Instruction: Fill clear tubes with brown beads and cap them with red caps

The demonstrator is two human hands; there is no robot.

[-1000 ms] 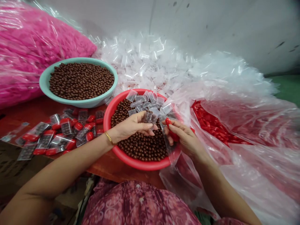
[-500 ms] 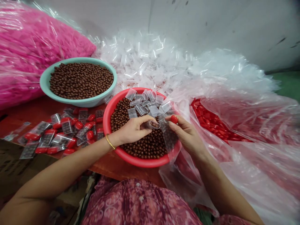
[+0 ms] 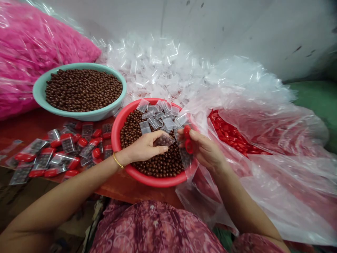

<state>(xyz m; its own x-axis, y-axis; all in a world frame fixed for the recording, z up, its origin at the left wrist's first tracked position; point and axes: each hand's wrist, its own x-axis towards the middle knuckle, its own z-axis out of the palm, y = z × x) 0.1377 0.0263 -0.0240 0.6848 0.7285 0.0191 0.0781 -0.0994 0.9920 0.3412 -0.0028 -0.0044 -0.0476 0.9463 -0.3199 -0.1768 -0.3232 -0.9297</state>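
Note:
My left hand (image 3: 143,147) is closed round a small clear plastic container (image 3: 163,140) filled with brown balls, held over the red basin (image 3: 119,123). The basin holds brown chocolate balls (image 3: 155,165) and several empty clear containers (image 3: 158,114) at its far side. My right hand (image 3: 204,149) pinches two red caps (image 3: 187,138) just right of the container, above the basin's right rim. The two hands are a few centimetres apart.
A teal bowl (image 3: 39,93) full of brown balls stands at the back left. Several filled, red-capped containers (image 3: 52,153) lie on the red table. A clear bag of red caps (image 3: 229,133) lies at right, a heap of clear containers (image 3: 163,66) behind, a pink bag (image 3: 34,45) far left.
My left hand scooped the clear container through the balls and now holds it filled. My right hand has brought the red caps closer to it. The view shifted slightly to the right.

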